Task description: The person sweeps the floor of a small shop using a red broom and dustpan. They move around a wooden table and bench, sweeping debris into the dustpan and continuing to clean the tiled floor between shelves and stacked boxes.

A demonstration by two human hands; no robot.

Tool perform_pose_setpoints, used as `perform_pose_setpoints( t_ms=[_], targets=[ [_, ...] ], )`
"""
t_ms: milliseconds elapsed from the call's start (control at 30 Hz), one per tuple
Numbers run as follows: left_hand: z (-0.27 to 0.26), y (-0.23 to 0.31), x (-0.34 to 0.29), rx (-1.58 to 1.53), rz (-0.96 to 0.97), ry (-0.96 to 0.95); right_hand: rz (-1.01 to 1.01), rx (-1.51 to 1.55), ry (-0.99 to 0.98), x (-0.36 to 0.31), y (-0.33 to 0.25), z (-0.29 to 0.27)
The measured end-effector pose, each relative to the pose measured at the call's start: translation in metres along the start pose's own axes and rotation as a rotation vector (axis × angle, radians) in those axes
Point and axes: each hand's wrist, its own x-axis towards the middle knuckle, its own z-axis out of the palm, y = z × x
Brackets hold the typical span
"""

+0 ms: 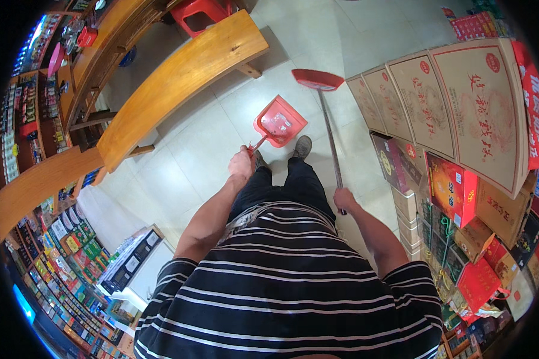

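My left hand [241, 164] is closed round the handle of a red dustpan [279, 124]. The dustpan's pan lies out ahead of my left shoe, with some small pale and dark bits showing in it. My right hand [345, 200] grips the long dark handle of a broom [318, 79] near its end. The broom's red head is farther ahead and to the right, apart from the dustpan, close to the stacked boxes. Whether its bristles touch the floor I cannot tell.
A long wooden bench [185, 78] runs along the left, with a red plastic stool [200, 15] behind it. Tall stacked cardboard cartons [425, 102] line the right. Shelves of small packages [72, 245] and a white cabinet [153, 269] stand at the lower left. Pale tiles [185, 173] cover the floor.
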Motion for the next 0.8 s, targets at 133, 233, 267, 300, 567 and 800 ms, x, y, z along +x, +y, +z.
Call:
perform_pose_setpoints(
  t_ms=[133,233,267,300,567,800],
  targets=[
    [0.003,0.007,-0.008,-0.016,0.008,-0.003,-0.434,-0.231,0.015,-0.059,0.034,0.048],
    [0.004,0.009,-0.009,-0.040,0.002,0.006,-0.429,-0.189,-0.126,-0.107,0.041,0.056],
    [0.004,0.009,-0.009,-0.056,0.010,-0.011,-0.348,-0.210,-0.126,-0.126,0.040,0.049],
    [0.004,0.008,-0.008,-0.066,0.012,-0.017,-0.276,-0.225,-0.120,-0.145,0.036,0.036],
    [-0.003,-0.006,-0.013,-0.081,0.012,-0.046,0.339,0.259,0.055,-0.216,0.001,-0.106],
    [-0.010,-0.027,-0.041,-0.088,0.030,0.020,-0.102,-0.024,0.164,-0.027,-0.083,-0.170]
  ],
)
